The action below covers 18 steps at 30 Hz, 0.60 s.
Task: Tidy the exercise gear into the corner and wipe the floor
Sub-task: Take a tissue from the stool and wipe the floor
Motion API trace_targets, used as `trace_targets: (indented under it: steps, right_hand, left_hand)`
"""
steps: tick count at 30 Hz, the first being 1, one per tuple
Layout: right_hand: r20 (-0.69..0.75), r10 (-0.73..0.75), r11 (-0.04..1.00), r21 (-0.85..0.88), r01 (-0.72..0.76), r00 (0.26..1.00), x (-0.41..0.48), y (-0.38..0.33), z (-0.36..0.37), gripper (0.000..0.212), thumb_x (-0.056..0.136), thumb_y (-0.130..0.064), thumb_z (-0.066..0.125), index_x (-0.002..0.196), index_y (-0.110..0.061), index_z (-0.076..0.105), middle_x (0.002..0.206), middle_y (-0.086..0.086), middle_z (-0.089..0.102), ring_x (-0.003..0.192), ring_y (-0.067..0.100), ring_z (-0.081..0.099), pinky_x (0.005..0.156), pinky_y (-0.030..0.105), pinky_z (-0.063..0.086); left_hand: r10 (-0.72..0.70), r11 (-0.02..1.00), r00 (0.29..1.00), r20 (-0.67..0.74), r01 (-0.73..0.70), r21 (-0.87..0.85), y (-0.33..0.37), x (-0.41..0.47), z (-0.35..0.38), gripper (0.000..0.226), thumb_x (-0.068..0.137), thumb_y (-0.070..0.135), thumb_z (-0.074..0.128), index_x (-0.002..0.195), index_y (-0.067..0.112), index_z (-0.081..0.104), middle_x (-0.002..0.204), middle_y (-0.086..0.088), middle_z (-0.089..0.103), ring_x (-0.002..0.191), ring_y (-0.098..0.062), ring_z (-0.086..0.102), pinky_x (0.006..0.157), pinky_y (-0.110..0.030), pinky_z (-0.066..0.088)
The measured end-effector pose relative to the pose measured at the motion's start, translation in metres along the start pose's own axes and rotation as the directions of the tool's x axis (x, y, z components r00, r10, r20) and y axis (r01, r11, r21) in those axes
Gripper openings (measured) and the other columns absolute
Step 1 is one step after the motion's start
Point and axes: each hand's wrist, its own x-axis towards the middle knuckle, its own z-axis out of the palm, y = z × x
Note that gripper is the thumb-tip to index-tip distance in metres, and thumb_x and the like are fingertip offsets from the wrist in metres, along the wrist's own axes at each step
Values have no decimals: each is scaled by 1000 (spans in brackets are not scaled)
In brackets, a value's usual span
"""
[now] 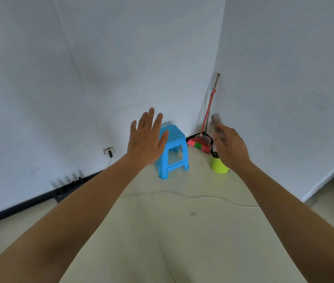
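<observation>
Floor [182,231]: pale and smooth, spread out under both hands. I judge it wipes easily but turns slick once sprayed.
Blue stool [175,134]: light moulded plastic, just beyond the left hand and short of the corner. It stands where gear would go, and I'd lift it by the seat rim.
Broom [199,144]: leans in the corner with a dustpan, beyond the right hand, taking up that spot.
Dark shape [68,185]: low against the wall, well left of the left hand. It is too blurred to tell whether it is gear.
Left hand [146,139]: held flat, fingers spread, holding nothing.
Right hand [232,148]: fingers wrapped round the neck of a spray bottle.
Spray bottle [219,165]: green body hangs below the right hand, blurred head above it. It looks light, stiff and smooth-walled, so the neck is the sure hold.
Cable [202,198]: thin, trailing across the floor nearer me than the hands. It looks like a snag for a cloth or a foot.
Plug [110,152]: in a low socket left of the left hand, so I'd keep spray away from it.
</observation>
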Motion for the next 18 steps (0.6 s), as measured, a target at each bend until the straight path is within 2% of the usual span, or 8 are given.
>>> trace_targets:
  steps: [4, 8, 11, 14, 16, 18]
  right_hand:
    - [0, 104, 994, 24, -104, 995, 90, 48, 62, 40, 105, -34, 44, 143, -22, 50, 131, 7, 59, 115, 25, 59, 88, 28, 39]
    - [63, 131, 989, 62, -135, 989, 195, 95, 130, 38, 104, -40, 41, 138, -28, 51, 123, 4, 63, 108, 26, 64, 91, 41, 51]
    - [106, 152, 982, 97, -163, 983, 275, 108, 163, 37, 106, -37, 41, 141, -30, 50, 117, -1, 59, 109, 20, 59, 95, 41, 47]
    - [125, 145, 984, 84, -156, 981, 361, 103, 187, 38, 107, -32, 40, 144, -27, 50, 113, -4, 59, 109, 14, 56, 101, 36, 41]
    - [150, 143, 985, 72, -155, 978, 412, 95, 205, 38, 107, -25, 39, 142, -26, 53, 113, -5, 60, 102, 12, 55, 94, 30, 39]
    - [182, 146, 982, 91, -164, 973, 459, 91, 230, 34, 105, -24, 39, 131, -27, 60, 105, -6, 63, 92, 13, 58, 83, 32, 43]
  left_hand:
    - [-16, 1000, 994, 104, 14, 25, -30, 86, 84, 63, 103, 49, 16, 157, 17, 12, 166, -10, 5, 152, -29, 11, 121, -51, 16]
    - [-48, 993, 976, 210, 25, 113, -59, 181, 163, 67, 100, 49, 10, 157, 16, 14, 165, -12, 8, 150, -30, 15, 119, -53, 20]
    - [-81, 989, 961, 264, 45, 139, -81, 255, 196, 67, 100, 49, 11, 157, 15, 15, 165, -13, 10, 150, -31, 17, 118, -54, 22]
    - [-100, 992, 960, 260, 76, 102, -106, 327, 215, 64, 103, 48, 15, 158, 16, 11, 165, -12, 5, 152, -30, 11, 120, -53, 16]
    - [-112, 993, 962, 249, 101, 58, -126, 366, 223, 64, 103, 49, 14, 158, 17, 10, 166, -11, 3, 152, -29, 8, 121, -52, 13]
    - [-104, 994, 969, 225, 96, 46, -147, 400, 238, 67, 100, 52, 6, 158, 17, 11, 166, -11, 4, 152, -29, 9, 120, -52, 13]
